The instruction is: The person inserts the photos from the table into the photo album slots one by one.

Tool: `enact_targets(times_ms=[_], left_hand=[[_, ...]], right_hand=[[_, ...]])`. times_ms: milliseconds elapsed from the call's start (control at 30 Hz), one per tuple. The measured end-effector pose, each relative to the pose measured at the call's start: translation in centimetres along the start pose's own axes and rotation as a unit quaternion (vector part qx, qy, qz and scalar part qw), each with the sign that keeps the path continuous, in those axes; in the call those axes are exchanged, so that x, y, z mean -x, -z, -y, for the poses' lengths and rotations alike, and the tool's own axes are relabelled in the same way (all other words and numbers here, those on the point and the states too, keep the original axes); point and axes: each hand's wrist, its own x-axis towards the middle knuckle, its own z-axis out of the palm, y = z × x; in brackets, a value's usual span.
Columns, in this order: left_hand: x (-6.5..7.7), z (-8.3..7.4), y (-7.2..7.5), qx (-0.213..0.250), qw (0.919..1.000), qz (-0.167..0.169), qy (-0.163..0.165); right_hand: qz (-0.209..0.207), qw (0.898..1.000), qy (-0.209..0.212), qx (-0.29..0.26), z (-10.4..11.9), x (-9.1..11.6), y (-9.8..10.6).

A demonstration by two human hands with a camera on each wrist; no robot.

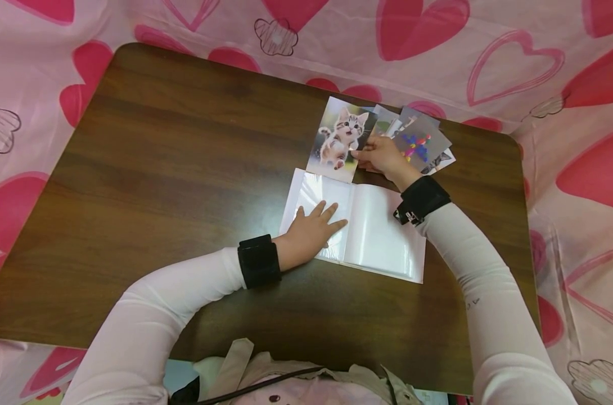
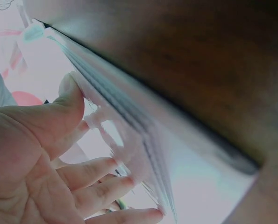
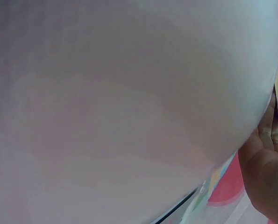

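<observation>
A photo album with clear sleeve pages [image 1: 387, 233] lies open on the table. My left hand [image 1: 306, 233] rests on its left page with fingers spread, and the left wrist view shows those fingertips [image 2: 124, 182] touching the sleeve above the stacked pages [image 2: 129, 112]. Between thumb and fingers, my right hand [image 1: 384, 157] pinches the right edge of a kitten photo [image 1: 332, 143]. The photo's lower edge is right at the top of the left page. In the right wrist view a bulging white page [image 3: 129, 112] covers most of the right hand [image 3: 265, 177].
Several loose photos [image 1: 435, 126] overlap in a pile beyond the album, partly behind the right hand; the top one shows a colourful figure on grey. The brown wooden table [image 1: 159, 140] has rounded corners. A pink heart-patterned cloth [image 1: 347, 50] hangs along its far and right sides.
</observation>
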Motion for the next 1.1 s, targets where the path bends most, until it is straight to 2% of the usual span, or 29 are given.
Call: enact_targets(times_ms=[300, 633, 867, 1100], left_hand=[[0.02, -0.12, 0.07, -0.004, 1.0000, 0.003, 0.002], [0.15, -0.17, -0.15, 0.002, 1.0000, -0.004, -0.003], [0.27, -0.22, -0.01, 0.008, 1.0000, -0.004, -0.003], [0.31, -0.21, 0.15, 0.011, 0.9999, 0.000, -0.002]], right_hand=[[0.021, 0.998, -0.010, -0.062, -0.23, -0.35, 0.11], [0.029, 0.996, -0.008, -0.088, -0.24, -0.42, -0.19], [0.018, 1.000, -0.009, -0.018, -0.39, -0.47, 0.16], [0.014, 1.000, -0.004, -0.011, -0.31, -0.46, 0.26]])
